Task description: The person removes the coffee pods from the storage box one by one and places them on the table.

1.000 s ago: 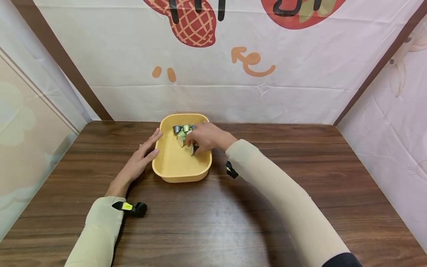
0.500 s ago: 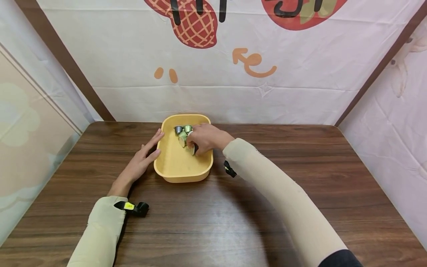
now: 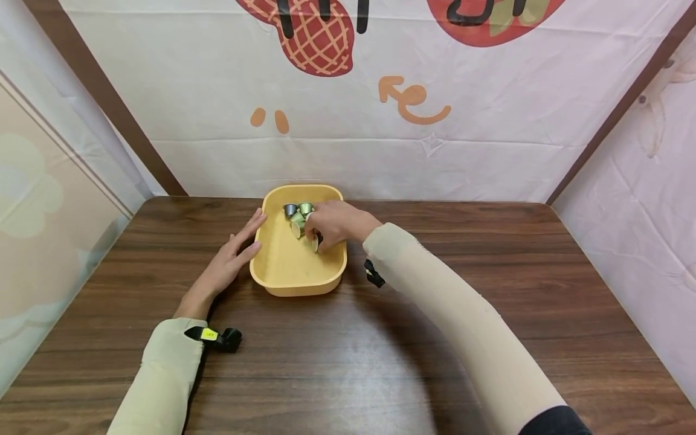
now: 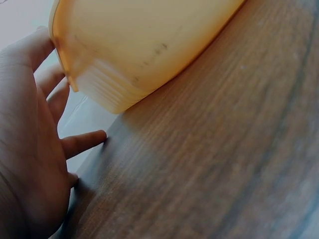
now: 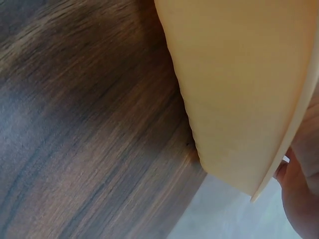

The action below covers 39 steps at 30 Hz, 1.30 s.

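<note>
A yellow plastic bin [image 3: 280,269] stands near the back edge of the table. Inside, toward its far end, several small coffee capsules lie in a heap: a dark blue-grey capsule [image 3: 290,211] and green capsules such as the green capsule [image 3: 298,229]. My right hand [image 3: 338,223] reaches over the right rim and pinches a dark capsule with a pale lid [image 3: 316,243]; it covers part of the heap. With fingers straight and spread, my left hand [image 3: 225,263] touches the left rim. In the left wrist view, the left hand [image 4: 35,129] shows fingertips against the bin's outer side.
The brown wooden table [image 3: 304,374] extends in front of the bin and to both sides. A white printed cloth [image 3: 348,151] hangs right behind the back edge, and more cloth hangs at the left and right.
The view shifts slightly. Both hands keep almost the same places at the bin, and the capsules show no clear movement.
</note>
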### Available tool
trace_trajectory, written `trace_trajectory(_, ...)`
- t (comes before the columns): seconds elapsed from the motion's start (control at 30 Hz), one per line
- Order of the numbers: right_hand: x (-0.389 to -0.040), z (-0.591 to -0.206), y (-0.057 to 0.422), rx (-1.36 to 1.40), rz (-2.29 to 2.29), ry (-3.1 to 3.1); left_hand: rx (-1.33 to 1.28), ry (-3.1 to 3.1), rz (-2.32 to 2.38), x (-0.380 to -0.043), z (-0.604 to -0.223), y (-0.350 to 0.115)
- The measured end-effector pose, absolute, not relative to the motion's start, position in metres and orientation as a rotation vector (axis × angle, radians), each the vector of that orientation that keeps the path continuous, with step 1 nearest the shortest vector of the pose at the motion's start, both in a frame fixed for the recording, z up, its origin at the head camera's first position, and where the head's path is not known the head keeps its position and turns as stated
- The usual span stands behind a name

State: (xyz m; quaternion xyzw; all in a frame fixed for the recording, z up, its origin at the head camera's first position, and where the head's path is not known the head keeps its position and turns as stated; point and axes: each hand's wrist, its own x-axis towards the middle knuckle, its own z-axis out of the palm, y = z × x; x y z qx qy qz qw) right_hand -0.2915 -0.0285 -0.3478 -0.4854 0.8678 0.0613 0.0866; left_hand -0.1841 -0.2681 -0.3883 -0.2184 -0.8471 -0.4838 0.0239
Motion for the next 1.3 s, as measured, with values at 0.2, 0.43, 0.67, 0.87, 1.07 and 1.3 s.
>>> trace_trajectory(0.2, -0.293, -0.344, -0.023, -1.459, 0.016, 2.598, -0.674, -2.629, -1.483, -0.183, -0.387, -0.268)
trace_trajectory(0.43, -0.297, -0.337, -0.010, -1.579, -0.361, 2.552, -0.690, -2.619, -1.482, -0.191, -0.396, -0.274)
trace_trajectory(0.67, -0.300, -0.334, 0.007, -1.578, -0.703, 2.558, -0.688, -2.614, -1.449, -0.203, -0.418, -0.285)
trace_trajectory(0.87, -0.303, -0.339, 0.027, -1.482, -0.971, 2.583, -0.687, -2.608, -1.462, -0.202, -0.420, -0.285)
trace_trajectory(1.07, -0.305, -0.351, 0.045, -1.440, -1.145, 2.597, -0.683, -2.608, -1.457, -0.201, -0.419, -0.285)
trace_trajectory(1.3, -0.304, -0.366, 0.064, -1.317, -1.407, 2.610, -0.689, -2.607, -1.444, -0.202, -0.419, -0.285)
